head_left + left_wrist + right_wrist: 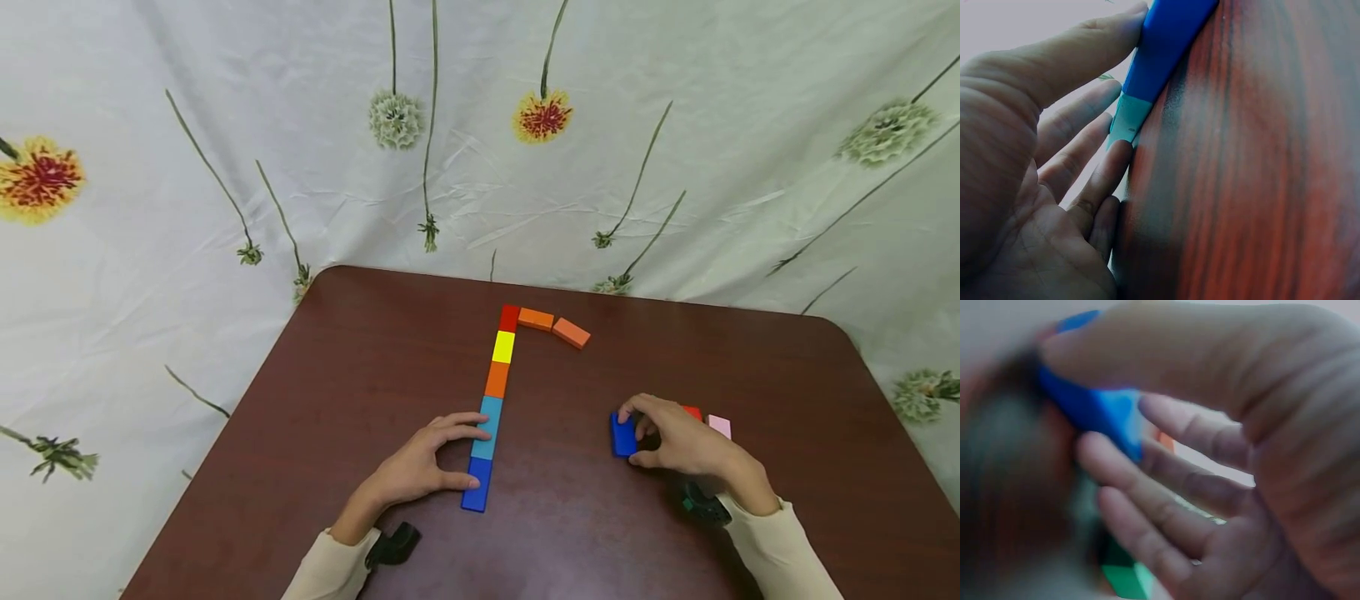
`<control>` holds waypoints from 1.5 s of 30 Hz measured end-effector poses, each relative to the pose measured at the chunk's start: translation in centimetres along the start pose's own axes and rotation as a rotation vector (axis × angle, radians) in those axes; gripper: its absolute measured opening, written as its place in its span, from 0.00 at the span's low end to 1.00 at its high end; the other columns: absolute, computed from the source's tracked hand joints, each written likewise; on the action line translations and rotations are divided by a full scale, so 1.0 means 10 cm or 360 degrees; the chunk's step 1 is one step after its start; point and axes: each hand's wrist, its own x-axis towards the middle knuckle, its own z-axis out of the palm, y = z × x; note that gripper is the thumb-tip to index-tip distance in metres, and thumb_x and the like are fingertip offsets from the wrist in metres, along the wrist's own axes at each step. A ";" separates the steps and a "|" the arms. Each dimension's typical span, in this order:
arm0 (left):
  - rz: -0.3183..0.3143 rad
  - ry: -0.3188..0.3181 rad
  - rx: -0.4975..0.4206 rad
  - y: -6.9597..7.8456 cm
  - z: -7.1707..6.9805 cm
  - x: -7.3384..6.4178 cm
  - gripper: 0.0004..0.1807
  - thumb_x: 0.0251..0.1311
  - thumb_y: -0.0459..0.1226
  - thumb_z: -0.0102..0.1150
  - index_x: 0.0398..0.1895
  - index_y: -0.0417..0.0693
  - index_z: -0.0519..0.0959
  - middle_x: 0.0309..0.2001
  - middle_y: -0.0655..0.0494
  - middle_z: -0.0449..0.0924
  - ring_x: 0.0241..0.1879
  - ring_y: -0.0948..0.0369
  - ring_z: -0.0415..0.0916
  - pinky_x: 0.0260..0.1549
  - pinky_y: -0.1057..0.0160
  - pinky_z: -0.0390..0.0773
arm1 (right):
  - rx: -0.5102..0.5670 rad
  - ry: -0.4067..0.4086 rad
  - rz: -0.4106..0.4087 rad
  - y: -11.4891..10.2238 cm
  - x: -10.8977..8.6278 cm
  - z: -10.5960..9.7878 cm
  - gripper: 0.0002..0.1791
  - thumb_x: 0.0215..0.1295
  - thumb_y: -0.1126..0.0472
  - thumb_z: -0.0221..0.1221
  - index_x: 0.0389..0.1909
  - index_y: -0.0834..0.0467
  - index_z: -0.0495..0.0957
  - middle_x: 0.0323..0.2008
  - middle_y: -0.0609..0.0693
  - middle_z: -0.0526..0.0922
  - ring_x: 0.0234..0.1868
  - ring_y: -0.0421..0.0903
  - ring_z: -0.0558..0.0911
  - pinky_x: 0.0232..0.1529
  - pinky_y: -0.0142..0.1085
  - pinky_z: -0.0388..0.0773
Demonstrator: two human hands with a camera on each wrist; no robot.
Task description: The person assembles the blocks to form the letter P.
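Observation:
My left hand (420,462) rests against a straight row of blocks, its thumb on the dark blue end block (477,485). Its fingertips touch the light blue part (487,442) just beyond; in the left wrist view the fingers lie extended along the side of the row. To the right of the row, my right hand (682,437) pinches a separate blue block (623,437) at its two ends between thumb and finger. The right wrist view is blurred, but the thumb overlaps that blue block (1110,422). Whether the block touches the table cannot be told.
Farther along the row are orange (497,380), yellow (503,347) and red (510,318) blocks. Two orange blocks (536,319) curve off rightward from the far end. Partly behind my right hand are red (693,412) and pink (718,426) blocks. Something green (1125,580) shows below the right fingers.

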 end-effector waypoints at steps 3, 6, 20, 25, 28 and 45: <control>0.0001 0.0002 -0.0003 0.01 -0.01 0.00 0.30 0.56 0.47 0.73 0.62 0.55 0.79 0.72 0.57 0.67 0.71 0.47 0.61 0.65 0.35 0.62 | -0.0046 0.0115 -0.0057 0.04 0.06 0.05 0.23 0.54 0.62 0.74 0.47 0.56 0.74 0.45 0.50 0.78 0.38 0.41 0.79 0.40 0.33 0.80; 0.0006 0.0000 -0.0004 0.01 -0.01 0.01 0.30 0.56 0.47 0.73 0.62 0.55 0.79 0.72 0.57 0.67 0.71 0.47 0.61 0.65 0.35 0.62 | -0.0058 0.0225 -0.0090 0.06 0.13 0.09 0.21 0.55 0.64 0.73 0.47 0.57 0.75 0.48 0.52 0.79 0.39 0.42 0.81 0.41 0.35 0.82; 0.0015 0.0004 0.0007 -0.01 0.01 0.01 0.29 0.56 0.48 0.73 0.62 0.57 0.79 0.72 0.58 0.67 0.71 0.48 0.62 0.65 0.35 0.62 | -0.0158 0.0379 -0.0066 0.12 0.44 0.01 0.20 0.60 0.70 0.67 0.53 0.63 0.75 0.61 0.63 0.76 0.44 0.51 0.83 0.45 0.47 0.82; 0.0018 0.0010 0.0014 0.00 0.01 0.00 0.29 0.56 0.48 0.73 0.62 0.58 0.78 0.72 0.59 0.67 0.71 0.49 0.62 0.65 0.36 0.63 | -0.0157 0.0363 -0.0025 0.10 0.54 0.00 0.20 0.61 0.69 0.67 0.54 0.64 0.75 0.62 0.64 0.75 0.45 0.52 0.82 0.47 0.48 0.81; 0.0016 0.0008 0.0015 0.00 0.01 0.00 0.29 0.56 0.48 0.73 0.62 0.58 0.79 0.72 0.59 0.67 0.71 0.49 0.62 0.65 0.36 0.63 | -0.0171 0.0351 -0.0019 0.10 0.60 0.01 0.20 0.61 0.69 0.66 0.54 0.64 0.74 0.61 0.64 0.75 0.46 0.53 0.81 0.49 0.50 0.80; 0.0001 0.0011 -0.0006 0.02 0.00 -0.01 0.29 0.55 0.48 0.74 0.62 0.57 0.79 0.72 0.59 0.67 0.71 0.49 0.61 0.66 0.36 0.62 | -0.0192 0.0415 0.0054 0.15 0.74 0.06 0.21 0.65 0.70 0.62 0.58 0.66 0.72 0.67 0.69 0.68 0.52 0.60 0.80 0.53 0.55 0.78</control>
